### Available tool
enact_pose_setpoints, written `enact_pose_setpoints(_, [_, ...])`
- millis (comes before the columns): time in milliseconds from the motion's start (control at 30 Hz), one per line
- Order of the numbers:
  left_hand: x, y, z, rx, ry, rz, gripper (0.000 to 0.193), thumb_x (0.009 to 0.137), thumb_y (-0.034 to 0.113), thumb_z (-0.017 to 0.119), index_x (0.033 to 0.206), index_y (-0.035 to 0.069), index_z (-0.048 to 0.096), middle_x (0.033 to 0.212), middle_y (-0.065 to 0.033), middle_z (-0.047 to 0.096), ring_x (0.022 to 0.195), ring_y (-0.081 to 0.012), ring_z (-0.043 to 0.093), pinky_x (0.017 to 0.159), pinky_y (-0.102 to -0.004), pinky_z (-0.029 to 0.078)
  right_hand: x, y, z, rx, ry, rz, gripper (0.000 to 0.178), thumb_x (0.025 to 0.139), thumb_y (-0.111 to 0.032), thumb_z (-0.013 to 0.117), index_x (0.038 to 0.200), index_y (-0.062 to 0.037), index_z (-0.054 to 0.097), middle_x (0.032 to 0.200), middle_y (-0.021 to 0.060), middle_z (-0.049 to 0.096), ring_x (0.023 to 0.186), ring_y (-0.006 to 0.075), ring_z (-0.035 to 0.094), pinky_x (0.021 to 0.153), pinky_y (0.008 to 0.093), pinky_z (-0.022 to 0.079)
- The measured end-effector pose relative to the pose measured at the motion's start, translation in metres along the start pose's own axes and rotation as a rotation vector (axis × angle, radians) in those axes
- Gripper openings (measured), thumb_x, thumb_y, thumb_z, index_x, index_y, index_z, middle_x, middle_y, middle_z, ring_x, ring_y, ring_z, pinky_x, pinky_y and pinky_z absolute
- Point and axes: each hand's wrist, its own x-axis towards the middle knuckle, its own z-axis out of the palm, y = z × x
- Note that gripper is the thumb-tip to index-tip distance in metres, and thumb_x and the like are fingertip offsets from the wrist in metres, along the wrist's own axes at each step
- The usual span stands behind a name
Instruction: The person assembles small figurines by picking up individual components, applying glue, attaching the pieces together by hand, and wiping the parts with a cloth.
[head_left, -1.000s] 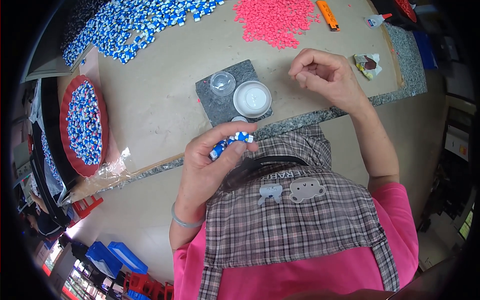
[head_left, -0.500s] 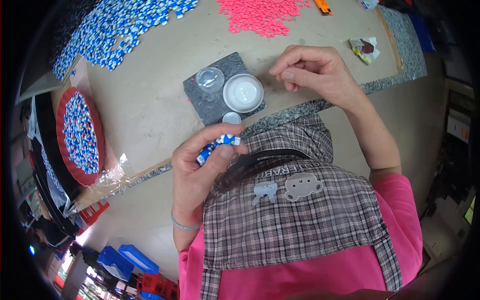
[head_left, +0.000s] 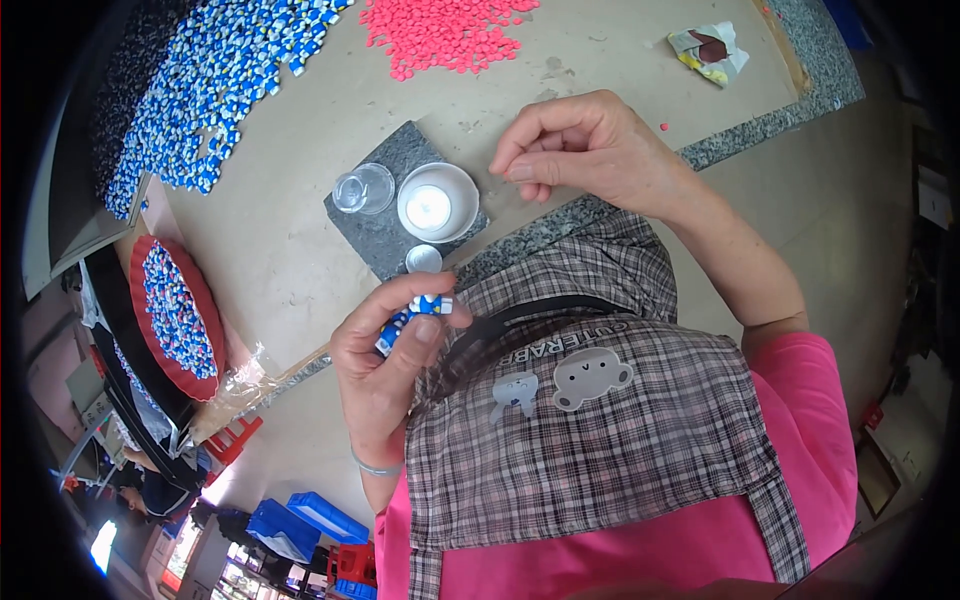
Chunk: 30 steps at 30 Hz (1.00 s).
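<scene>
My left hand (head_left: 385, 350) is closed around a few small blue-and-white pieces (head_left: 432, 304), pinched between thumb and fingers at the table's front edge. Over the table, my right hand (head_left: 590, 150) has thumb and forefinger pressed together; whatever may be between the tips is too small to make out. Just left of those fingertips stands a white bowl (head_left: 462, 222) with a bright white round surface inside. It sits on a dark stone slab (head_left: 370, 240) beside a clear round container (head_left: 365, 190). A small pale round dish (head_left: 424, 259) lies at the slab's near corner, beyond my left fingers.
Blue-and-white pieces (head_left: 225, 80) spread across the far left, and small pink pieces (head_left: 440, 30) lie heaped at the back. A red scalloped tray (head_left: 205, 320) of mixed pieces stands at left. A crumpled wrapper (head_left: 710, 52) lies far right. Granite (head_left: 740, 145) edges the table.
The whole view has shifted, so the slab and both hands appear further left. Both hands keep much the same pose and place relative to the bowl.
</scene>
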Motion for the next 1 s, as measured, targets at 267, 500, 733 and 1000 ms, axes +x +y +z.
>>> enact_pose_setpoints(267, [0.001, -0.001, 0.001, -0.006, 0.011, 0.016, 0.030, 0.088, 0.014, 0.067, 0.113, -0.004, 0.065, 0.087, -0.0101, 0.069, 0.065, -0.0045, 0.051, 0.057, -0.0170, 0.039, 0.001, 0.002, 0.006, -0.024, 0.016, 0.013, 0.010, 0.087, -0.006, 0.066, 0.096, -0.0020, 0.070, 0.078, 0.0006, 0.066, 0.070, 0.0059, 0.060, 0.065, 0.0208, 0.051])
enact_pose_setpoints(500, [0.001, -0.001, -0.001, -0.013, 0.016, 0.025, 0.030, 0.088, 0.012, 0.066, 0.113, -0.004, 0.064, 0.086, -0.0113, 0.069, 0.065, -0.0041, 0.050, 0.056, -0.0167, 0.038, 0.005, 0.000, 0.015, -0.103, 0.082, 0.012, 0.006, 0.084, -0.001, 0.067, 0.090, -0.0013, 0.068, 0.076, 0.0008, 0.066, 0.069, 0.0059, 0.062, 0.063, 0.0207, 0.053])
enact_pose_setpoints(733, [0.001, -0.001, -0.004, -0.025, 0.021, 0.015, 0.029, 0.089, 0.012, 0.067, 0.114, -0.003, 0.065, 0.086, -0.0109, 0.069, 0.064, -0.0034, 0.049, 0.056, -0.0165, 0.037, 0.007, -0.001, 0.017, -0.103, 0.057, 0.032, 0.004, 0.085, 0.001, 0.066, 0.088, 0.0004, 0.063, 0.077, 0.0039, 0.066, 0.069, 0.0083, 0.064, 0.064, 0.0218, 0.055])
enact_pose_setpoints(1000, [0.000, -0.001, -0.007, -0.022, 0.030, -0.003, 0.029, 0.089, 0.013, 0.067, 0.113, -0.003, 0.065, 0.086, -0.0093, 0.069, 0.066, -0.0037, 0.053, 0.057, -0.0163, 0.039, 0.008, -0.002, 0.017, -0.107, 0.068, 0.041, 0.005, 0.086, 0.003, 0.064, 0.090, 0.0014, 0.062, 0.079, 0.0059, 0.066, 0.070, 0.0095, 0.065, 0.066, 0.0232, 0.056])
